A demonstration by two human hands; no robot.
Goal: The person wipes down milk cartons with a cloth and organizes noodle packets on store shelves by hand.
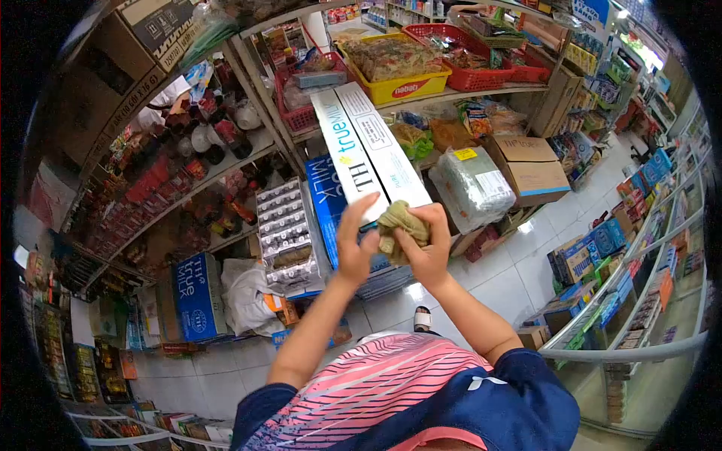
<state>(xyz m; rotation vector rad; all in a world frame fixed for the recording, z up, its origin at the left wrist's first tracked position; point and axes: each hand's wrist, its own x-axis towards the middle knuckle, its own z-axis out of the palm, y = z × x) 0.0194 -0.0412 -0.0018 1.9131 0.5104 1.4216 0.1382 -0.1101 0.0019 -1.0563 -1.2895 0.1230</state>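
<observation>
Beyond the person's two hands, a stocked shelf (pixel 496 91) is carrying a yellow basket (pixel 408 89); nearer, a long white milk box (pixel 380 143) is stretching toward that basket, with a blue box (pixel 324 199) showing just to its left; the white milk box is looking stiff and flat-sided, its weight being impossible to judge from here; smaller than these, a bunched olive cloth (pixel 404 229) is sitting between the hands, at the near end of the white milk box as the camera is seeing it; it is crumpling into thick layers, so it is probably feeling soft and light, giving under pressure, with little chance of slipping or breaking; its gathered folds are seemingly offering the best hold, between thumb and fingers; the right hand (pixel 429 242) is grasping the cloth that way, thumb lying across the front, fingers curling round the side; the left hand (pixel 356 242) is hovering opposite, slightly blurred, its fingers loosely parted and curved; whether its fingertips are touching anything, the view is not showing clearly.
</observation>
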